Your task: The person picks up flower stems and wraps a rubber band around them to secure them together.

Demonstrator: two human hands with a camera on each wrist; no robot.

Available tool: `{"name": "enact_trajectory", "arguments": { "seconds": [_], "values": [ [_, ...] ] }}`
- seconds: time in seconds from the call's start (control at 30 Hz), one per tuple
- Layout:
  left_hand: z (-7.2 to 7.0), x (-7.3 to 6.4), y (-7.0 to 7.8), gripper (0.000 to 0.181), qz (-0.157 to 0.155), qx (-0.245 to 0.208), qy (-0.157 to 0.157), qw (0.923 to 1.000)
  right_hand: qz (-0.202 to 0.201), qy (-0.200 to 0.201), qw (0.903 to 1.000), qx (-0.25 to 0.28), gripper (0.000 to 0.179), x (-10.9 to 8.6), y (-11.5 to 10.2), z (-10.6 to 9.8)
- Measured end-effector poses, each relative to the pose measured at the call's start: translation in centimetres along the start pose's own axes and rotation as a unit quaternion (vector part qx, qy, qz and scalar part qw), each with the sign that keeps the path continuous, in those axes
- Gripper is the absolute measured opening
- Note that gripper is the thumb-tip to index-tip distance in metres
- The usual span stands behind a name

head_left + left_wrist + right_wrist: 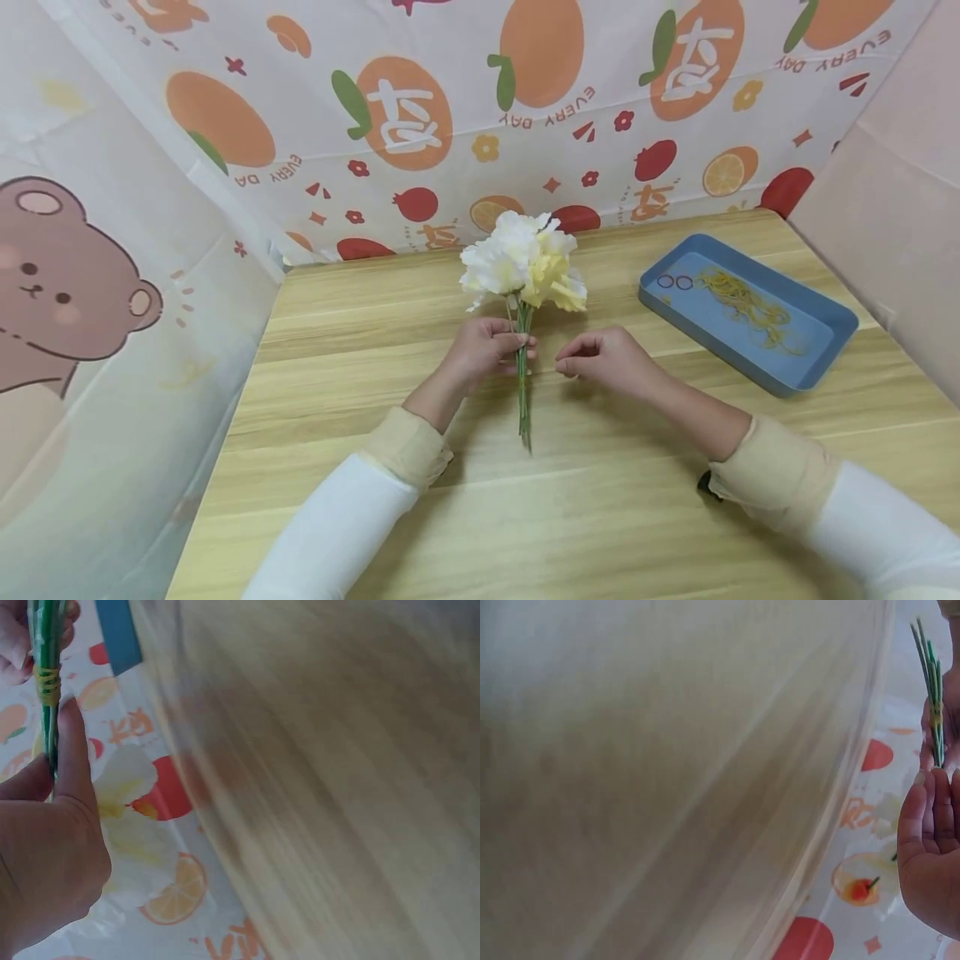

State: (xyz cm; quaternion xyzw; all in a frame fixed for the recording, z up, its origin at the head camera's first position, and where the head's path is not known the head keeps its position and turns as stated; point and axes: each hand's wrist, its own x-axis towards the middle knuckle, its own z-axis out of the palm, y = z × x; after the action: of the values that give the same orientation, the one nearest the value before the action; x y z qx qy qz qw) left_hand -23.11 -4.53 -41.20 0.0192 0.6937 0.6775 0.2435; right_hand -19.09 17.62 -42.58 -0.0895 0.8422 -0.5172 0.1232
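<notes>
In the head view my left hand pinches a bunch of flowers by its green stems, just under the blooms. The blooms are white petals with yellow ones at the right, pointing away from me. A yellow rubber band is wound several times round the stems in the left wrist view, below the left fingers. My right hand is a little to the right of the stems, apart from them. Its fingers are loosely bent, with nothing visible in them; the right wrist view shows them fairly straight.
A blue tray stands on the right of the wooden table. Inside it lie a heap of yellow rubber bands and two reddish rings. A fruit-printed cloth hangs behind the table's far edge.
</notes>
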Motion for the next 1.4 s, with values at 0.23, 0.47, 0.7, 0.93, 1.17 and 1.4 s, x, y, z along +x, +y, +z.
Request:
{"name": "enact_trajectory", "arguments": {
  "seconds": [0.23,0.47,0.7,0.93,1.17,1.4],
  "values": [
    [-0.2,1.1,-0.7,0.024,-0.022,0.001,0.002,0.9998,0.007,0.009,0.9997,-0.023,0.018,0.9,0.5,-0.7],
    [-0.1,1.6,-1.0,0.019,-0.031,0.045,0.002,0.9985,0.013,0.012,0.9987,-0.049,0.021,1.3,0.5,-1.3],
    [-0.2,1.6,-1.2,0.025,-0.038,0.119,-0.004,0.9922,-0.015,0.025,0.9948,-0.097,0.015,1.6,0.6,-1.8],
    [-0.6,1.0,-0.8,0.039,-0.059,0.21,-0.015,0.9758,-0.025,0.03,0.9916,-0.123,0.018,1.7,1.2,-2.5],
    [-0.9,1.0,-0.9,0.039,-0.057,0.2,-0.031,0.9776,-0.027,0.039,0.9906,-0.128,0.018,1.8,1.3,-2.8],
    [0.0,1.6,-1.9,0.025,-0.015,0.214,-0.047,0.9755,-0.047,0.041,0.9907,-0.121,0.013,1.6,1.5,-2.7]
  ]
}}
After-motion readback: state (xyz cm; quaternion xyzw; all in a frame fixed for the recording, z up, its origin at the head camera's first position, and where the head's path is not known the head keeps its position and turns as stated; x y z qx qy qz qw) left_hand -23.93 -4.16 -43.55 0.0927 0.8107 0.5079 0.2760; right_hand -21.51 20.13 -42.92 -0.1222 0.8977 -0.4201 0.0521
